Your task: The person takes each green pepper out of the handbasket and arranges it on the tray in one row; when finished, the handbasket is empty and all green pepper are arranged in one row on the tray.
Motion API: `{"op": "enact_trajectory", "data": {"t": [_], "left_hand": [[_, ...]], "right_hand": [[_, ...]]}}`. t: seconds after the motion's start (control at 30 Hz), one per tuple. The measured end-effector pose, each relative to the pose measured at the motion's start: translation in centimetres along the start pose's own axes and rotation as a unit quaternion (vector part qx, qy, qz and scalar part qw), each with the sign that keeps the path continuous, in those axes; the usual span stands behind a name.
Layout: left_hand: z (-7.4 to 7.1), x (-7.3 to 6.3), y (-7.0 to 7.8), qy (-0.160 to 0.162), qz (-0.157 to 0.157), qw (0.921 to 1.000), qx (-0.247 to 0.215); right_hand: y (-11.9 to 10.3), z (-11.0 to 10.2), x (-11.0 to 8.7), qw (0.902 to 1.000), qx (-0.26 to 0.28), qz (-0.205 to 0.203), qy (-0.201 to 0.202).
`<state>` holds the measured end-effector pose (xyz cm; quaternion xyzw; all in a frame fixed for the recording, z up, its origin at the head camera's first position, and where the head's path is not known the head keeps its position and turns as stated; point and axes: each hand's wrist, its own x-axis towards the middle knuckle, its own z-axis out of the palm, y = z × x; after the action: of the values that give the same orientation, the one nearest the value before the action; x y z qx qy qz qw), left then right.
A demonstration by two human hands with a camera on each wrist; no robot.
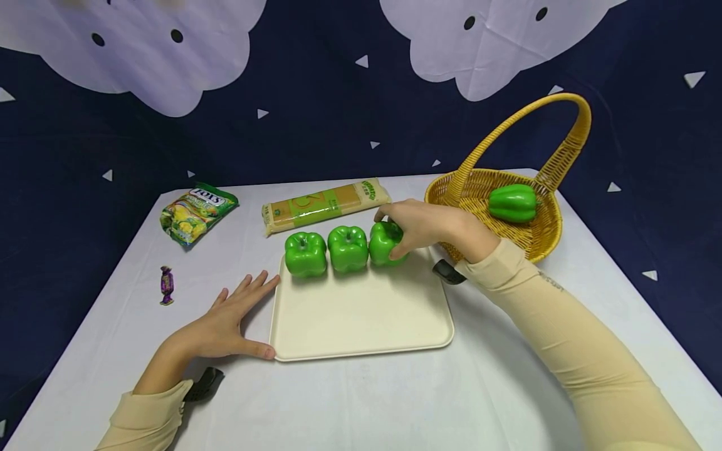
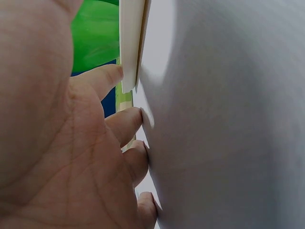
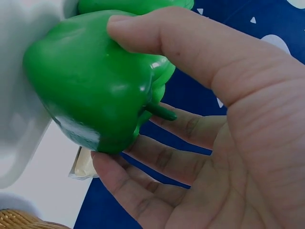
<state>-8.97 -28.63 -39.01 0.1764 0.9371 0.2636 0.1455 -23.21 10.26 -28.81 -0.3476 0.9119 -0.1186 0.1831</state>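
Three glossy green bell peppers stand in a row along the far edge of a cream tray. My right hand grips the rightmost bell pepper, thumb on one side and fingers curled round the other, its stem toward the palm. To its left are the middle bell pepper and the left bell pepper. My left hand is spread at the tray's left side, thumb at the near corner. In the left wrist view its index fingertip touches the tray's rim and the other fingertips rest on the tablecloth.
A yellow wicker basket with a tall handle stands at the right, holding another green bell pepper. Behind the tray lies a pack of noodles. A green candy bag and a purple wrapped candy lie at the left.
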Motion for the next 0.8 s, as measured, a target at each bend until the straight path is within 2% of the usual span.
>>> {"op": "enact_trajectory", "data": {"t": [0.8], "left_hand": [[0.02, -0.08, 0.02, 0.0, 0.004, 1.0, -0.007]], "right_hand": [[0.09, -0.09, 0.17, 0.9998, -0.004, -0.013, -0.013]]}}
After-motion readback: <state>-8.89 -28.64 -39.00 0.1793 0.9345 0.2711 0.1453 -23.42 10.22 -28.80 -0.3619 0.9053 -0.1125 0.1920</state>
